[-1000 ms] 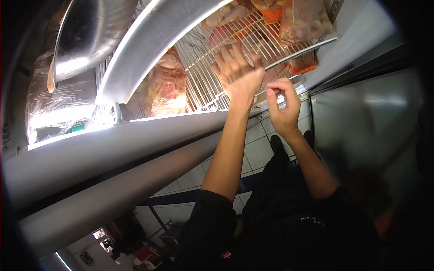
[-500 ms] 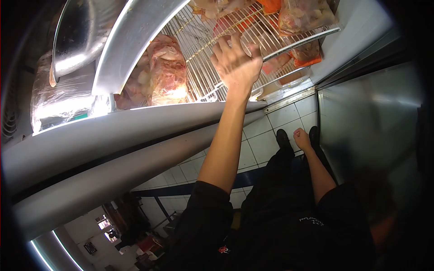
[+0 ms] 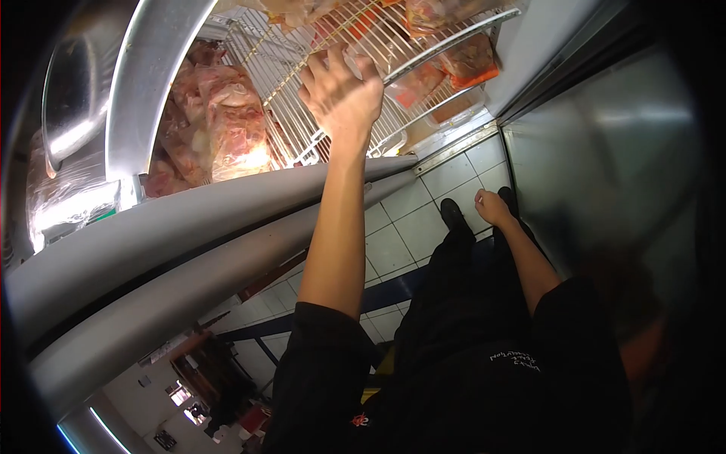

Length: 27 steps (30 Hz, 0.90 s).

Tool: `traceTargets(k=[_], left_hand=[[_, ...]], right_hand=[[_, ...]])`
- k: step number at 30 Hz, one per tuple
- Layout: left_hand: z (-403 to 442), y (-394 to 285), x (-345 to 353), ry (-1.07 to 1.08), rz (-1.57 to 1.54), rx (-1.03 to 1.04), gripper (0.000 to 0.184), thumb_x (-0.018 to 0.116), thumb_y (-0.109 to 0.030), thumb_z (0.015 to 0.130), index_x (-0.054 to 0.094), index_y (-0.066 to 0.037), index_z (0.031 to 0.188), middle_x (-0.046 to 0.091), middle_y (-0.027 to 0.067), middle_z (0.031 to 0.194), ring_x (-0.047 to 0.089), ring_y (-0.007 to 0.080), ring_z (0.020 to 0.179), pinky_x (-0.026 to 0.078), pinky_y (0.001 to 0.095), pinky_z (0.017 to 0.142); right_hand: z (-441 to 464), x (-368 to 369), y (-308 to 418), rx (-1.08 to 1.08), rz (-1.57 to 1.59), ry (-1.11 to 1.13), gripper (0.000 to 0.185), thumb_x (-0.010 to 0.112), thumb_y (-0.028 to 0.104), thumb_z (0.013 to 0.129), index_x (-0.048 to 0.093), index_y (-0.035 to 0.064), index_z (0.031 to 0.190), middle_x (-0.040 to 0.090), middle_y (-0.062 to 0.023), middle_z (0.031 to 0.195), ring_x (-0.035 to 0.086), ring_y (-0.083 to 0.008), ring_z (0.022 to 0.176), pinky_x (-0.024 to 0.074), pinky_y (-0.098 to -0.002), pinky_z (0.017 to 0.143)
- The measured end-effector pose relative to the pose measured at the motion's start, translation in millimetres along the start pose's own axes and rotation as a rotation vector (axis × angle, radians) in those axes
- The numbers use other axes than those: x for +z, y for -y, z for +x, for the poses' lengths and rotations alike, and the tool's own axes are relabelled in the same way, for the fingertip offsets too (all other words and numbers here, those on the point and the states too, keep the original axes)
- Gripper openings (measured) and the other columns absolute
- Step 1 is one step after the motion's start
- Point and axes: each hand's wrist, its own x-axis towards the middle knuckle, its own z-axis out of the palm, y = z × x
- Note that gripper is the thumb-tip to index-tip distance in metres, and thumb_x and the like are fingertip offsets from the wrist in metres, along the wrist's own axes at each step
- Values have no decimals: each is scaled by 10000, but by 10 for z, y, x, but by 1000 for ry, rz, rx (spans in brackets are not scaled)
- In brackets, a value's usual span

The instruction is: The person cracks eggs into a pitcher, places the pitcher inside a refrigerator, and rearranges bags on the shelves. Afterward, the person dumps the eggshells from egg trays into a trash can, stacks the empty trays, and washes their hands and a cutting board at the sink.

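My left hand (image 3: 344, 94) reaches into a lit cold cabinet, palm down. Its bent fingers curl over the front rail of a white wire shelf (image 3: 283, 57); the fingertips are partly hidden. Close by on the left lies a clear bag of raw meat (image 3: 236, 132), pinkish with pale fat. Bagged pieces (image 3: 442, 13) rest on the shelf beyond, and packs with orange edges (image 3: 473, 64) sit at its right. My right hand (image 3: 493, 208) hangs low above the floor, its fingers closed; whatever may be inside is hidden.
Curved metal pieces (image 3: 151, 83) and a film-wrapped bundle (image 3: 72, 189) stand at upper left. A thick grey cabinet edge (image 3: 197, 200) runs below the bags. The metal door (image 3: 597, 166) is at right. My shoes (image 3: 451, 216) are on white floor tiles (image 3: 393, 231).
The whole view has shifted, so the cabinet and both hands appear further left and higher. My left hand stays at the shelf's front rail, and my right hand remains closed.
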Motion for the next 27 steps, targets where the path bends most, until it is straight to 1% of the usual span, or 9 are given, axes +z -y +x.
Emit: traceTargets(k=[6, 8, 12, 13, 16, 17, 21, 23, 27], left_hand=[[-15, 25, 58, -81, 22, -1, 479, 574, -393, 982, 742, -97, 1318, 700, 241, 1276, 661, 437, 1206, 513, 612, 1033], [-6, 5, 3, -10, 2, -7, 539, 560, -380, 953, 725, 19, 1277, 677, 303, 1280, 659, 446, 1185, 515, 614, 1008], [-52, 21, -86, 68, -137, -57, 572, 557, -440, 987, 678, -2, 1334, 652, 265, 1352, 617, 426, 1270, 441, 612, 1095], [-74, 58, -55, 69, -127, -47, 539, 553, -516, 1036, 665, -114, 1377, 651, 205, 1323, 607, 400, 1282, 425, 614, 1107], [-184, 72, -92, 86, -93, 11, 551, 553, -548, 1037, 672, -129, 1375, 643, 191, 1345, 597, 386, 1305, 419, 602, 1117], [-157, 75, -134, 174, -116, -18, 615, 547, -611, 1019, 665, -134, 1390, 624, 194, 1392, 569, 384, 1352, 392, 614, 1134], [-123, 18, -118, 185, -142, -97, 769, 509, -718, 970, 635, -127, 1445, 573, 218, 1471, 513, 408, 1422, 336, 662, 1158], [-90, 26, -166, 233, -156, -108, 773, 507, -713, 969, 624, -130, 1463, 566, 221, 1482, 505, 410, 1438, 319, 672, 1180], [-111, 69, -65, 287, -183, -126, 802, 520, -691, 958, 564, -136, 1534, 539, 223, 1522, 454, 414, 1507, 229, 717, 1253]], right_hand=[[-499, -169, 14, -79, -152, -164, 182, 694, 158, 952, 664, 82, 1114, 676, -177, 1109, 695, -433, 1034, 565, -548, 893], [-751, -175, 28, -122, -189, -216, 178, 699, 158, 943, 666, 92, 1106, 664, -165, 1108, 685, -421, 1047, 552, -556, 893], [-1378, -313, -3, -141, -373, -295, 182, 719, 160, 923, 677, 122, 1095, 653, -138, 1108, 655, -376, 1109, 512, -563, 917], [-1531, -361, -38, -79, -403, -307, 198, 727, 157, 910, 682, 126, 1100, 651, -130, 1115, 634, -360, 1132, 489, -562, 939], [-1937, -528, -239, -38, -552, -422, 197, 737, 159, 899, 687, 112, 1084, 654, -135, 1110, 642, -367, 1111, 500, -557, 933], [-2036, -575, -336, -58, -581, -431, 197, 737, 159, 899, 687, 112, 1084, 654, -135, 1110, 642, -367, 1111, 500, -557, 933], [-2296, -667, -557, -123, -591, -353, 187, 744, 163, 888, 696, 94, 1055, 657, -148, 1095, 647, -381, 1093, 512, -547, 931], [-2304, -587, -500, -201, -566, -324, 184, 745, 164, 886, 699, 91, 1048, 659, -153, 1089, 652, -386, 1080, 518, -545, 926], [-2338, -344, -175, -180, -563, -245, 201, 741, 176, 914, 704, 95, 1093, 670, -168, 1090, 672, -408, 1064, 523, -566, 913]])
